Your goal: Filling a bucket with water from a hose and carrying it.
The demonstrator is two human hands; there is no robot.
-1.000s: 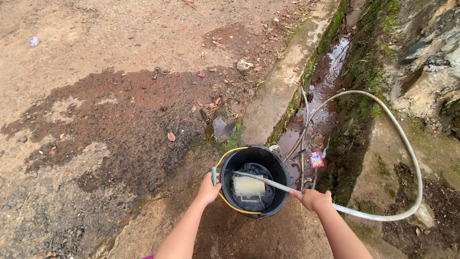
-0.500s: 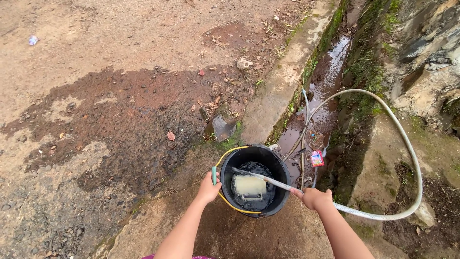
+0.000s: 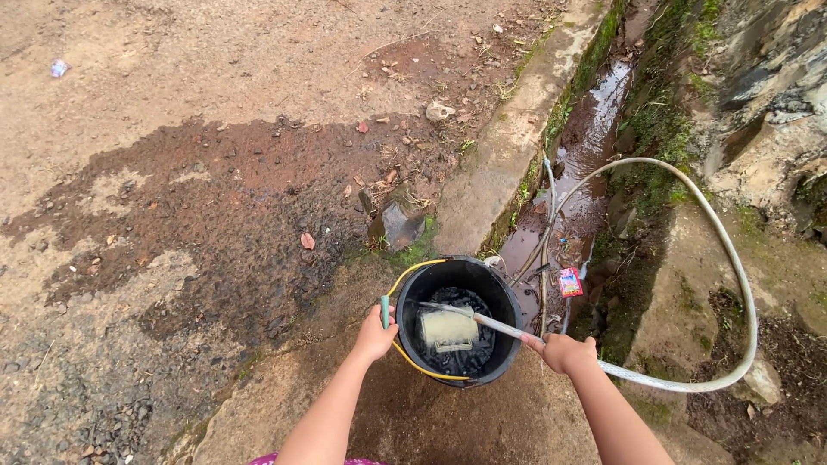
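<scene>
Soft, even daylight, faint shadows, sharp focus, slight wide-angle bending at the edges.

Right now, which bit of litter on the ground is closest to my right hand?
The small red packet by the drain, just above your right hand. The pale scrap lies far off on the dirt, upper left.

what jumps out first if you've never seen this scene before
The black bucket at bottom centre draws the eye: the right hand aims a pale hose into it, over a pale rectangular object lying in the water. The left hand grips the bucket's yellow handle at the rim. The hose loops wide to the right, beside a wet, mossy drainage ditch.
</scene>
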